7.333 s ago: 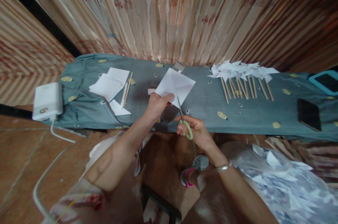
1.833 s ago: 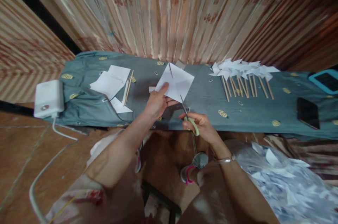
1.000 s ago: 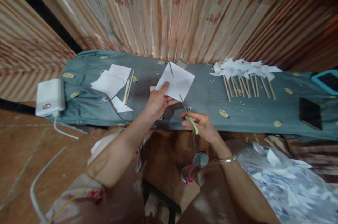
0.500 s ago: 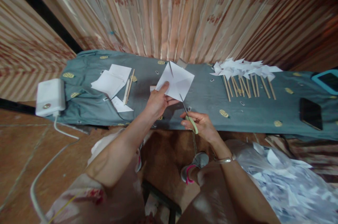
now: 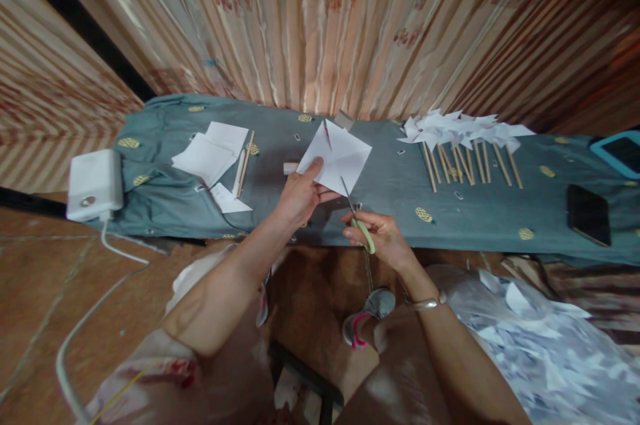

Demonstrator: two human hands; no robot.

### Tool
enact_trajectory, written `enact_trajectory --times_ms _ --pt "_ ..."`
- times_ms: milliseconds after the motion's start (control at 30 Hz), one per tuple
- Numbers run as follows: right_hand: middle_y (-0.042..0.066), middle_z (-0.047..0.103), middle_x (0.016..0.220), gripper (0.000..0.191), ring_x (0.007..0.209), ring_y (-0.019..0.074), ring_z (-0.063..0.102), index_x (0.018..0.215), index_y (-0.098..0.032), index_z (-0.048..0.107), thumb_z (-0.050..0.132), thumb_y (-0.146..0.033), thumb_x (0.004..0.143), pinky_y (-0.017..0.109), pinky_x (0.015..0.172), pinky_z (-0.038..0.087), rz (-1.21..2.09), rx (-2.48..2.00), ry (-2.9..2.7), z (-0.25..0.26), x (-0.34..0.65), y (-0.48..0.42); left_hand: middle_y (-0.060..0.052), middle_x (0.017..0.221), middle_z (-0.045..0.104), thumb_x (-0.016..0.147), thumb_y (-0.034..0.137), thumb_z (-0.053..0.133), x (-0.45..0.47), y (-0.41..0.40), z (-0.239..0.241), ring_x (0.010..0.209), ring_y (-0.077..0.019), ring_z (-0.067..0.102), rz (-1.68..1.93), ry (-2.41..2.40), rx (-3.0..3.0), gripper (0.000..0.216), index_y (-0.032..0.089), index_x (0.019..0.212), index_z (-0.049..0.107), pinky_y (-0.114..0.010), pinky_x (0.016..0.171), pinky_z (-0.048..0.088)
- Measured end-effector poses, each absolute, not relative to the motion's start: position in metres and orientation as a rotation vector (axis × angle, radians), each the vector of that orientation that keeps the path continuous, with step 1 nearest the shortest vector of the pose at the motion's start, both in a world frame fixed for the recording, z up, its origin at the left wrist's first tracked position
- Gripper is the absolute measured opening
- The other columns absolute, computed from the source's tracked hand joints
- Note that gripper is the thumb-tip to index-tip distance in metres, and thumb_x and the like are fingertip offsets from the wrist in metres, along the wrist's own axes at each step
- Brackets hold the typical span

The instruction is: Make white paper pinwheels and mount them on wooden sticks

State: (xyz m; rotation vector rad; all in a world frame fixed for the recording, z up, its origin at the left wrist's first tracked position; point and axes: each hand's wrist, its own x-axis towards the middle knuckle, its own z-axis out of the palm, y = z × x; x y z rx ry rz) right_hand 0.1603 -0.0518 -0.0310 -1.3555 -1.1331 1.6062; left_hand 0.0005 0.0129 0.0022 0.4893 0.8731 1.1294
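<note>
Paper (image 5: 350, 161) has shifted slightly rightward since half a second ago, between the tabletop's (image 5: 390, 178) far and near edges; left hand (image 5: 300, 198) pinches it, right hand (image 5: 383, 235) grips scissors (image 5: 366, 234) at its near corner.

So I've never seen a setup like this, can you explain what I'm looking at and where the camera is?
There's no machine here: this is bare-handed work, filmed by one camera worn on the head, looking forward and down. The left hand holds a white sheet with a slit running in from its top corner. The right hand holds scissors with pale green handles; a blade shows over the sheet's lower part.

On the patterned green cloth, loose white papers and two thin sticks lie to the left. To the right is a row of white paper pinwheels on sticks, then a dark phone-like device. At the far left sits a white box with a cable.
</note>
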Motion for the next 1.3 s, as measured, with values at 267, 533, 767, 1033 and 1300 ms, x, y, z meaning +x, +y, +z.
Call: enact_trajectory --times_ms 267,533,767,1033,1300 --pt "-0.006 0.054 0.056 0.043 0.052 0.0067 0.047 0.077 -0.016 0.068 0.086 -0.041 0.047 0.022 0.05 0.043 1.617 -1.361 -1.121 -0.0312 0.1599 -0.0513 -0.007 0.078 0.072 0.091 0.027 0.052 -0.0001 0.0129 0.0031 0.069 -0.0187 0.07 1.126 0.885 0.486 0.019 0.011 0.096 0.061 -0.05 0.09 0.052" --pt "-0.006 0.055 0.054 0.045 0.051 0.0064 0.046 0.078 -0.016 0.066 0.086 -0.041 0.047 0.021 0.049 0.041 1.61 -1.362 -1.111 -0.0271 0.1576 -0.0516 -0.006 0.075 0.072 0.09 0.025 0.053 0.0017 0.0102 0.0034 0.07 -0.0183 0.071 1.118 0.864 0.49 0.017 0.011 0.095 0.061 -0.049 0.092 0.051" --pt "-0.006 0.055 0.054 0.042 0.05 0.0071 0.047 0.077 -0.017 0.068 0.087 -0.039 0.045 0.021 0.048 0.042 1.603 -1.339 -1.09 -0.029 0.1575 -0.0513 -0.006 0.076 0.072 0.089 0.026 0.056 0.0016 0.0098 0.0026 0.075 -0.0199 0.071 1.12 0.866 0.48 0.017 0.011 0.096 0.061 -0.049 0.093 0.051" --pt "-0.006 0.055 0.053 0.04 0.049 0.0062 0.048 0.075 -0.017 0.068 0.087 -0.038 0.045 0.02 0.048 0.041 1.605 -1.339 -1.07 -0.0295 0.1569 -0.051 -0.006 0.077 0.072 0.089 0.025 0.055 0.0014 0.0104 0.0021 0.071 -0.0196 0.071 1.119 0.871 0.486 0.016 0.012 0.095 0.061 -0.05 0.091 0.051" --pt "-0.006 0.056 0.055 0.041 0.05 0.0068 0.048 0.076 -0.017 0.069 0.087 -0.038 0.046 0.021 0.048 0.041 1.598 -1.343 -1.083 -0.0285 0.1568 -0.0507 -0.004 0.072 0.071 0.089 0.023 0.055 0.0023 0.0089 -0.0004 0.07 -0.0181 0.07 1.126 0.825 0.483 0.013 0.012 0.092 0.061 -0.049 0.092 0.05"
